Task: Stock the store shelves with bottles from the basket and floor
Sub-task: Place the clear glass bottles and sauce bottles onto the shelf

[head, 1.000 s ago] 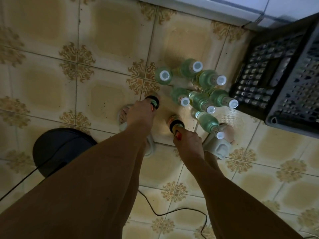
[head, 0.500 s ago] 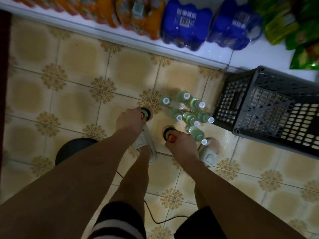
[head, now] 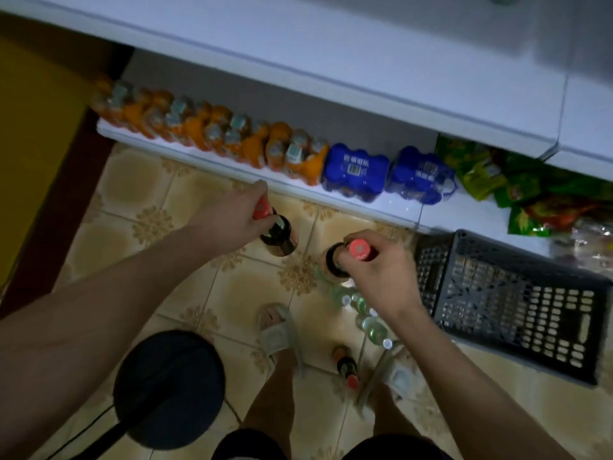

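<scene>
Above the patterned beige floor tiles (head: 238, 290), in front of the low white shelf (head: 391, 210), both hands hang dark bottles by their necks. The left hand (head: 229, 220) has its fingers curled around the red-capped neck of a dark glass bottle (head: 278, 237), and the right hand (head: 374, 267) is clamped the same way on a second dark red-capped bottle (head: 338, 262), whose body is largely hidden under the hand. Near the person's feet, a third dark bottle (head: 346, 366) stands on the floor beside a cluster of green clear-plastic bottles with white caps (head: 365, 313), just left of the black plastic lattice basket (head: 517, 303). The low shelf already carries orange drink packs (head: 212, 131) and blue shrink-wrapped packs (head: 355, 169) to the right of them. The risk I judge here is the neck grip: a bottle held only by its cap end can swing, knock the shelf edge or slip out. Stepping forward could also topple the bottles crowded around the sandalled feet (head: 275, 330), and a cable on the floor (head: 232, 410) by the dark round stool (head: 169, 390) could snag a foot.
</scene>
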Motion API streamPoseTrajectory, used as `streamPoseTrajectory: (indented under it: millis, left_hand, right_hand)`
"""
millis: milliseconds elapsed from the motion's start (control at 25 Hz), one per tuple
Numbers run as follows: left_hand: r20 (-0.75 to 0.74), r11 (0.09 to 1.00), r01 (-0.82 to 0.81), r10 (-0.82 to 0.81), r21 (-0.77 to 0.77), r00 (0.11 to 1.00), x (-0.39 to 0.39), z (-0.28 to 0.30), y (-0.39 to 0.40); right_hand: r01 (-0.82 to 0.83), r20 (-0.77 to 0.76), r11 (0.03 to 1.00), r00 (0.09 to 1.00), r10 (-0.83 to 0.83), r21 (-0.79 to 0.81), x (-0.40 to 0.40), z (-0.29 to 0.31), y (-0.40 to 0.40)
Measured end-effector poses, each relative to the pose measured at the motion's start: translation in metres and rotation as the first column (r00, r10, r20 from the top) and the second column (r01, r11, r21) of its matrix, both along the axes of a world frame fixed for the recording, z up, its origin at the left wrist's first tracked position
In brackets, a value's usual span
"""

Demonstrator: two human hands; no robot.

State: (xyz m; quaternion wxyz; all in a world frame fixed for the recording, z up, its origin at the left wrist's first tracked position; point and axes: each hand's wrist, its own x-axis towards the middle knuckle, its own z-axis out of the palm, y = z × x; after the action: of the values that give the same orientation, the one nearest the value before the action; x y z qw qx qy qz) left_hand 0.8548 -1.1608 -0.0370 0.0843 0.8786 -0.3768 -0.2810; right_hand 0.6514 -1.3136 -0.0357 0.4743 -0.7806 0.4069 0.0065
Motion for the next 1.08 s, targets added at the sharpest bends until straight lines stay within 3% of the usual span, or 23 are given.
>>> streamPoseTrajectory:
  millis: [240,360,480,600,800,1080]
  left_hand:
    - [0.209,0.955,0.183,-0.134,-0.232,0.969,0.063,0.114,-0.046]
    - [0.302,0.872,0.212,-0.078,-0.441,0.95,0.096,0.163,-0.076]
    - [0.376,0.84,0.16,0.055,-0.518,0.925,0.125,0.19,-0.116]
    - [0.424,0.863,0.14,0.092,-0.485,0.901,0.147,0.202,-0.157]
    - [0.364,0.892,0.059,0.123,-0.449,0.923,0.179,0.188,-0.203]
    - [0.373,0.952,0.113,0.002,-0.285,0.928,0.2,0.165,-0.216]
  right_hand:
    - [0.084,0.269,0.961,0.963,-0.01,-0.263,0.069,0.115,-0.063]
    - [0.121,0.337,0.927,0.941,0.006,-0.354,0.111,0.156,-0.099]
    - [0.1,0.319,0.881,0.946,0.06,-0.462,0.155,0.179,-0.128]
    - [0.037,0.272,0.866,0.955,0.116,-0.499,0.194,0.185,-0.15]
    - [-0.068,0.163,0.879,0.973,0.163,-0.471,0.241,0.172,-0.181]
    - [0.009,0.147,0.862,0.986,0.076,-0.507,0.279,0.149,-0.204]
